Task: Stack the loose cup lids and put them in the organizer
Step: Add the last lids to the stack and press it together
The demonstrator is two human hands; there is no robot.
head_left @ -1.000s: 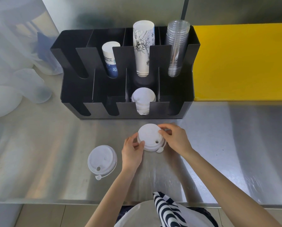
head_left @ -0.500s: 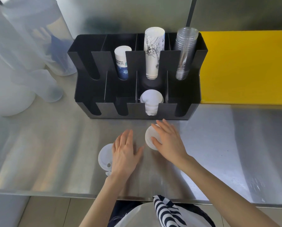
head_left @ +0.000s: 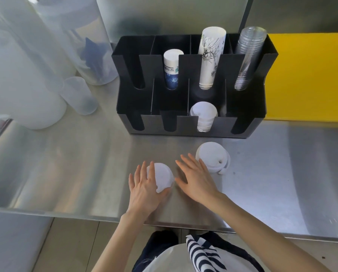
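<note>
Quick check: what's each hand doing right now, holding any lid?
Left hand: open, fingers spread over the single loose lid, not gripping it.
Right hand: open, empty, beside the lid stack.

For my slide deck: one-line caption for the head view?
Left hand reaches a loose lid; stacked lids wait before the organizer.

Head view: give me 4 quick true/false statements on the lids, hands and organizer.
1. The left hand rests on a single loose lid. True.
2. The right hand grips the lid stack. False: it is open, fingers spread, beside the stack.
3. The organizer already holds white lids in a front slot. True.
4. The clear cups stand in the leftmost back slot. False: they are in the rightmost.
</note>
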